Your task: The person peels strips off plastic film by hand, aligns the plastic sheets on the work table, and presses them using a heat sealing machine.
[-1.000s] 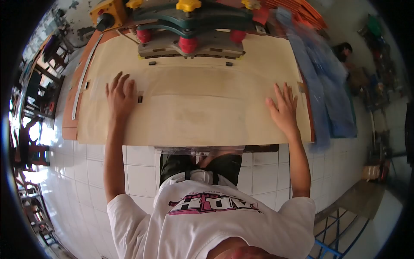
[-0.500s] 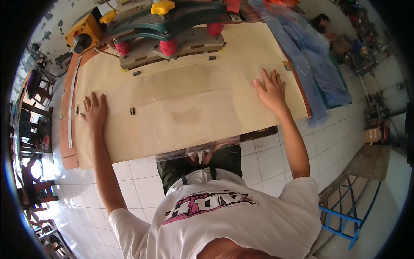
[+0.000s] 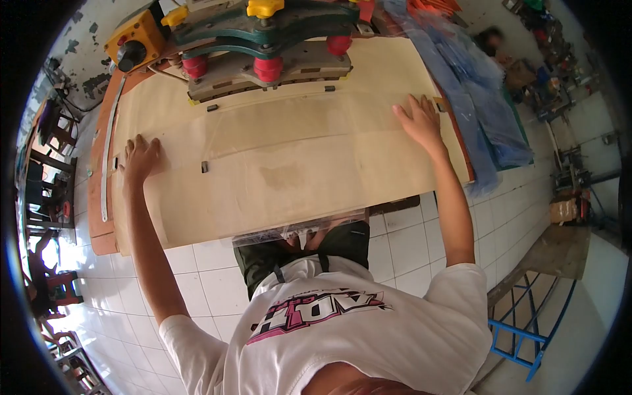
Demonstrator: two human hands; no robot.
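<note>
A broad tan sheet (image 3: 263,191) covers the work table, with a thin clear plastic sheet (image 3: 329,148) lying over its middle. On the left part of the sheet my left hand (image 3: 140,160) rests palm down, fingers apart and holding nothing. A small dark block (image 3: 205,167) lies to the right of it. My right hand (image 3: 420,124) lies flat with spread fingers near the sheet's right edge, close to a small clip (image 3: 440,104). Beyond the hands stands a green press (image 3: 263,41) with red cylinders (image 3: 268,69) above a metal bar (image 3: 276,82).
At the back left is a yellow control box (image 3: 135,41) with a black knob. A metal ruler (image 3: 112,151) lies along the left edge. Blue plastic sheets (image 3: 474,99) drape at the right. Another person (image 3: 490,41) is at the upper right. A blue metal frame (image 3: 526,336) stands lower right.
The view has turned and shifted since the first frame. My left hand has moved outward to the left across the sheet. My right hand has moved slightly farther toward the sheet's right edge.
</note>
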